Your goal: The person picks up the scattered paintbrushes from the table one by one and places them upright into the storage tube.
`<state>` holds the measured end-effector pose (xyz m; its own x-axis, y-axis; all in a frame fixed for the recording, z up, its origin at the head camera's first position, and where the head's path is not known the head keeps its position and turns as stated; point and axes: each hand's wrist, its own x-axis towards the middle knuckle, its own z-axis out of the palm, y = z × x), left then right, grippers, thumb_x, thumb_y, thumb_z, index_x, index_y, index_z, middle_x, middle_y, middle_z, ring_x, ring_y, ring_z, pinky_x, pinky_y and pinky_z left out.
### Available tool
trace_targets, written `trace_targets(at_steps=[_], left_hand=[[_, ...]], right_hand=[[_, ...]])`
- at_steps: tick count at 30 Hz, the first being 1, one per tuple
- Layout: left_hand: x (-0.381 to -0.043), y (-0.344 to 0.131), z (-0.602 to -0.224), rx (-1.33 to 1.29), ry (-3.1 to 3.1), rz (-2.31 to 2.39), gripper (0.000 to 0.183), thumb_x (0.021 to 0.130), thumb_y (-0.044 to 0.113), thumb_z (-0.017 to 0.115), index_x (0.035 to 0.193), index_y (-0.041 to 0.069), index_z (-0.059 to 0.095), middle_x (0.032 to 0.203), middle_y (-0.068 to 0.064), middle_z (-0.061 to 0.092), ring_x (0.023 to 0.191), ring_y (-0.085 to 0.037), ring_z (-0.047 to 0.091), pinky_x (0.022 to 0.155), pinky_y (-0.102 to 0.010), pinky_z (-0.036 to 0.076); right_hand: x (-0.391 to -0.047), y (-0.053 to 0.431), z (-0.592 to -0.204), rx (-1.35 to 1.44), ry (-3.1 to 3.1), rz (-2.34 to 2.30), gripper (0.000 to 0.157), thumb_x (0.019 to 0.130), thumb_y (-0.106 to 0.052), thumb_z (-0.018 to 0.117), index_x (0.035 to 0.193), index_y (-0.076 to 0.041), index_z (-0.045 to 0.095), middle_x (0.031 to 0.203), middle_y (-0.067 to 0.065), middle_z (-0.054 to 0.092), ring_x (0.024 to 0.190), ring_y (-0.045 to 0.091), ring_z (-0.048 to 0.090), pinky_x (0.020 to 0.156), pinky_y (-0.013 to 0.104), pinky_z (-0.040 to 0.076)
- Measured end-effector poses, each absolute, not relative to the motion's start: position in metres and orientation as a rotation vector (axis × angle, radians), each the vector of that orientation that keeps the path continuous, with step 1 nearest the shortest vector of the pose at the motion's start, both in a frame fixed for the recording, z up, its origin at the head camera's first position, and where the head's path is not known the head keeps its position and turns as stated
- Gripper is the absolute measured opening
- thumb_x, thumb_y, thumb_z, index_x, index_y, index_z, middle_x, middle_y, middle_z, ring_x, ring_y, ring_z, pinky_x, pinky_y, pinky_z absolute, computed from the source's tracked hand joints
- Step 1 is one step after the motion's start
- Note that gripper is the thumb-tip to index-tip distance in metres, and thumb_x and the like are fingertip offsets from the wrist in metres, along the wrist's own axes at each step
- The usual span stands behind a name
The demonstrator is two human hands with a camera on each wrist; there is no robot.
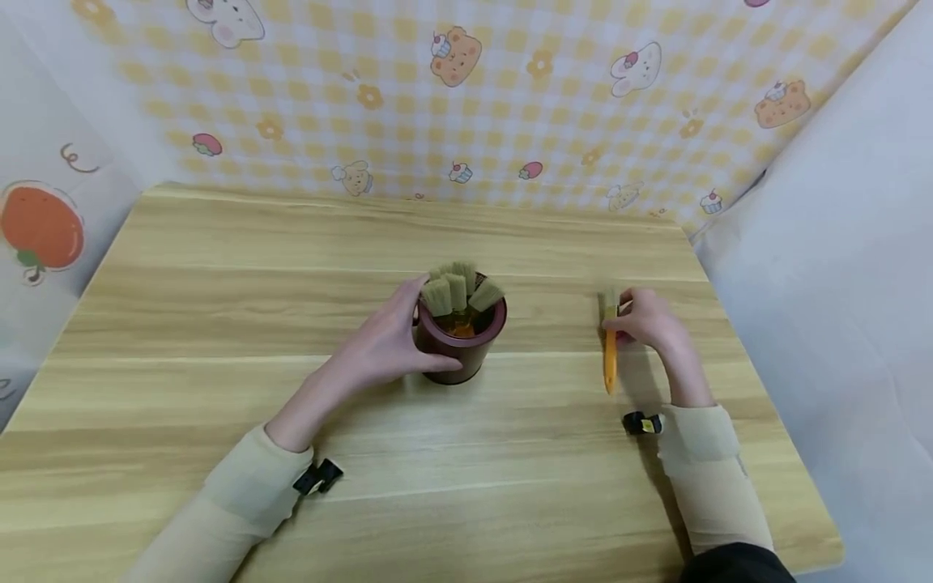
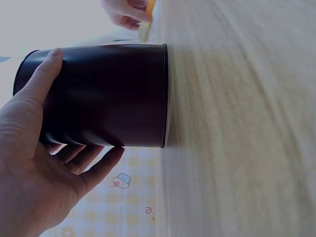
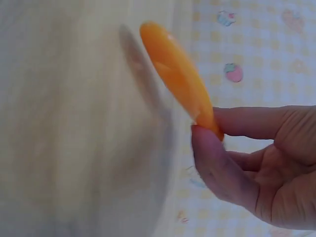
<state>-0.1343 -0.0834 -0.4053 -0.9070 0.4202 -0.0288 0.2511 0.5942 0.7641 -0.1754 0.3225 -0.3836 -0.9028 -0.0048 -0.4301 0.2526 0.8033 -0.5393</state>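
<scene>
A dark maroon cylindrical holder stands upright near the table's middle, with several bristle brushes in it, bristles up. My left hand grips the holder from its left side, thumb along the near face and fingers round the far side. In the left wrist view, the holder has its base at the tabletop. To the right, my right hand pinches a flat brush with an orange handle between thumb and fingers. Its bristles point toward the back wall. The orange handle casts a shadow on the wood in the right wrist view.
The light wood table ends at a yellow checkered backdrop with cartoon prints. White sheets hang at the left and right sides. Black clips sit at both sleeve cuffs.
</scene>
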Motion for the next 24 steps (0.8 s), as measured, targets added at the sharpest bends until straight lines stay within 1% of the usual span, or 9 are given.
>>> trace_targets(at_steps=[2,4,6,9,12,15,18,21,24], left_hand=[[-0.134,-0.084,-0.405,0.563,2.618,1.212,0.132,0.068,0.056,0.092,0.166,0.016,0.014,0.167,-0.014,0.03,0.151,-0.036,0.038,0.118,-0.06,0.039],[-0.134,-0.084,-0.404,0.563,2.621,1.215,0.131,0.067,0.057,0.092,0.165,0.015,0.015,0.166,-0.013,0.031,0.15,-0.036,0.039,0.118,-0.059,0.04],[-0.133,-0.085,-0.404,0.56,2.627,1.21,0.131,0.067,0.057,0.092,0.165,0.015,0.016,0.166,-0.013,0.033,0.149,-0.036,0.041,0.118,-0.058,0.041],[-0.133,-0.086,-0.404,0.572,2.629,1.217,0.131,0.067,0.057,0.092,0.165,0.015,0.017,0.164,-0.012,0.035,0.148,-0.035,0.043,0.117,-0.057,0.041],[-0.133,-0.085,-0.404,0.595,2.626,1.217,0.129,0.068,0.057,0.092,0.165,0.014,0.018,0.163,-0.011,0.036,0.148,-0.034,0.043,0.118,-0.057,0.041],[-0.133,-0.084,-0.404,0.599,2.624,1.218,0.128,0.068,0.056,0.092,0.164,0.014,0.018,0.162,-0.011,0.037,0.147,-0.034,0.043,0.118,-0.056,0.041],[-0.133,-0.085,-0.405,0.597,2.629,1.217,0.128,0.069,0.056,0.092,0.164,0.015,0.018,0.162,-0.012,0.037,0.148,-0.034,0.043,0.118,-0.057,0.041],[-0.132,-0.085,-0.405,0.601,2.632,1.22,0.127,0.069,0.056,0.092,0.164,0.015,0.019,0.162,-0.012,0.037,0.148,-0.034,0.043,0.118,-0.057,0.041],[-0.132,-0.086,-0.404,0.607,2.636,1.225,0.126,0.069,0.056,0.092,0.164,0.015,0.019,0.162,-0.011,0.037,0.147,-0.033,0.043,0.118,-0.056,0.041]], right_hand=[[-0.172,0.32,-0.378,0.173,2.631,-0.905,0.062,0.095,-0.01,0.068,0.139,0.02,0.036,0.12,0.037,0.059,0.069,0.018,0.075,0.069,0.036,0.065],[-0.168,0.315,-0.37,0.168,2.693,-0.972,0.064,0.096,-0.01,0.068,0.142,0.018,0.034,0.122,0.036,0.056,0.07,0.018,0.074,0.069,0.036,0.065],[-0.164,0.308,-0.361,0.171,2.759,-1.036,0.064,0.097,-0.011,0.069,0.144,0.016,0.035,0.121,0.03,0.055,0.07,0.013,0.073,0.068,0.031,0.064],[-0.157,0.296,-0.351,0.184,2.834,-1.161,0.06,0.097,-0.013,0.07,0.143,0.01,0.038,0.116,0.019,0.055,0.072,0.0,0.067,0.066,0.024,0.063],[-0.15,0.286,-0.343,0.206,2.882,-1.316,0.051,0.096,-0.013,0.072,0.135,0.002,0.042,0.107,0.006,0.054,0.072,-0.006,0.063,0.065,0.02,0.062],[-0.145,0.274,-0.334,0.21,2.901,-1.561,0.041,0.093,-0.007,0.074,0.123,-0.009,0.046,0.1,-0.001,0.05,0.074,-0.002,0.064,0.065,0.022,0.062],[-0.14,0.259,-0.326,0.146,2.894,-1.894,0.039,0.088,0.001,0.076,0.112,-0.015,0.049,0.097,0.0,0.05,0.075,0.004,0.066,0.063,0.023,0.062],[-0.135,0.241,-0.318,-0.026,2.797,-2.285,0.039,0.084,0.006,0.077,0.105,-0.012,0.051,0.095,0.004,0.051,0.073,0.01,0.067,0.062,0.025,0.062],[-0.13,0.223,-0.31,-0.271,2.7,-2.551,0.036,0.082,0.008,0.079,0.106,-0.006,0.056,0.091,0.007,0.057,0.07,0.014,0.067,0.062,0.028,0.062]])
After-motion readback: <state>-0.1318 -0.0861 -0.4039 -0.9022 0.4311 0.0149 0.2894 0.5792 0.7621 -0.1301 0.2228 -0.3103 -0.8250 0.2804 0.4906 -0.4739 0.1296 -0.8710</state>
